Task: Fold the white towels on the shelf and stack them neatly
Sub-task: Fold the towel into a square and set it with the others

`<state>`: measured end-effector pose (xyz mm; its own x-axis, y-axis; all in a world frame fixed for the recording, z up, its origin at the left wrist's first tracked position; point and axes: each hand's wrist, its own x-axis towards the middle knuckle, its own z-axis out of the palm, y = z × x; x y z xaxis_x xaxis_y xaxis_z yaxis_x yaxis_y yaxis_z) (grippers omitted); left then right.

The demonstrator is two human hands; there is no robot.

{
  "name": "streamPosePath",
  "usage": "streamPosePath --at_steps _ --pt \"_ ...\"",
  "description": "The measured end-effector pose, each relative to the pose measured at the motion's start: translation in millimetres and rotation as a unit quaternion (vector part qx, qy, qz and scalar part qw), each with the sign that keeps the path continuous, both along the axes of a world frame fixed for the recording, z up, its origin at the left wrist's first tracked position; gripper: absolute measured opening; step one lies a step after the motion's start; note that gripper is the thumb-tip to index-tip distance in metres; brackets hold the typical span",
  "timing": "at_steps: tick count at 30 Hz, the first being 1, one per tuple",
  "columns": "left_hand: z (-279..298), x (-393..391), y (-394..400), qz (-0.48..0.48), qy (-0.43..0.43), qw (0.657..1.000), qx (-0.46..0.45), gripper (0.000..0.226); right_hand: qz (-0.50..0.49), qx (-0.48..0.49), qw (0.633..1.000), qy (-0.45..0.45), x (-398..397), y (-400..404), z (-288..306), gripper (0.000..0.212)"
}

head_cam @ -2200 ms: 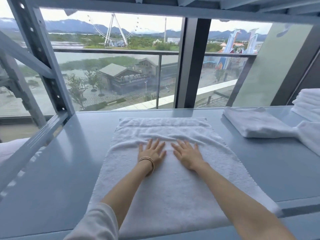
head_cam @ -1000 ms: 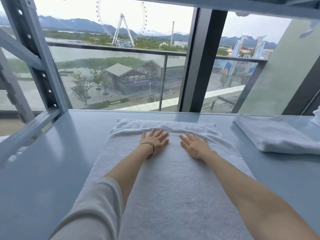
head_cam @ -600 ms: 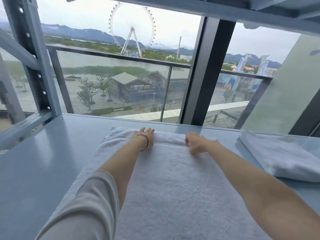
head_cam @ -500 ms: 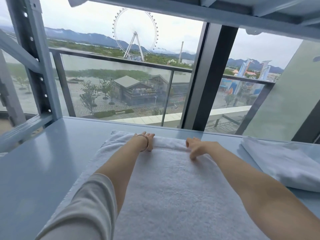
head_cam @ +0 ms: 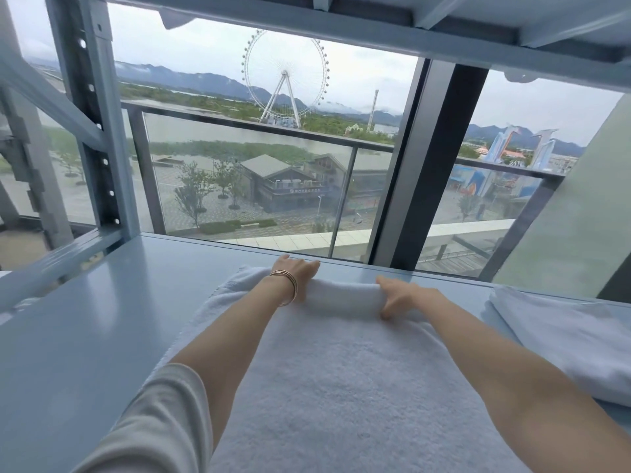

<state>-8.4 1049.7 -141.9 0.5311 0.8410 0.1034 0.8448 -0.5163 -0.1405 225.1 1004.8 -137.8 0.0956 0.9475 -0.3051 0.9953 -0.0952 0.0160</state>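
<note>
White towel point(head_cam: 341, 380) far edge gripped by left hand point(head_cam: 296, 272), right hand point(head_cam: 397, 295).

We face a large window point(head_cam: 259, 158) filling the upper half of the frame, split right of centre by a dark mullion point(head_cam: 423, 165). Grey-blue steel uprights point(head_cam: 99, 131) stand at the left, a beam point(head_cam: 307, 32) crosses the top. Outside we see a Ferris wheel point(head_cam: 285, 71), a glass balcony railing point(head_cam: 239, 186), and grey daylight.
</note>
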Motion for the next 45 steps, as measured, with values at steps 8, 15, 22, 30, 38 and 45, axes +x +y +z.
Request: streamPosePath --at_steps 8,15,22,30,38,45 --pt "28.3 -26.6 -8.9 0.023 -0.040 0.989 0.139 0.028 0.111 0.375 0.911 -0.132 -15.7 -34.7 20.6 0.024" --pt "4.0 -95.4 -73.7 0.030 0.028 0.983 0.178 0.032 0.197 0.434 0.859 -0.188 -12.5 -139.1 0.1 0.032" --pt "-24.7 -153.7 -125.0 -0.026 0.000 0.983 0.184 0.032 0.126 0.366 0.899 -0.205 -21.2 -218.6 -23.2 0.042" --pt "13.3 -173.6 -206.9 -0.054 -0.109 0.959 0.255 0.031 0.092 0.492 0.851 -0.158 -35.4 -297.0 -8.1 0.025" --pt "-12.3 -183.6 -264.0 0.036 0.024 0.999 -0.029 0.030 0.033 0.384 0.905 -0.178 -20.1 -338.2 -15.2 0.041" --pt "9.8 -196.3 -313.9 0.047 -0.057 0.997 0.031 0.019 0.095 0.449 0.877 -0.145 -9.1 -387.3 -11.2 0.045"
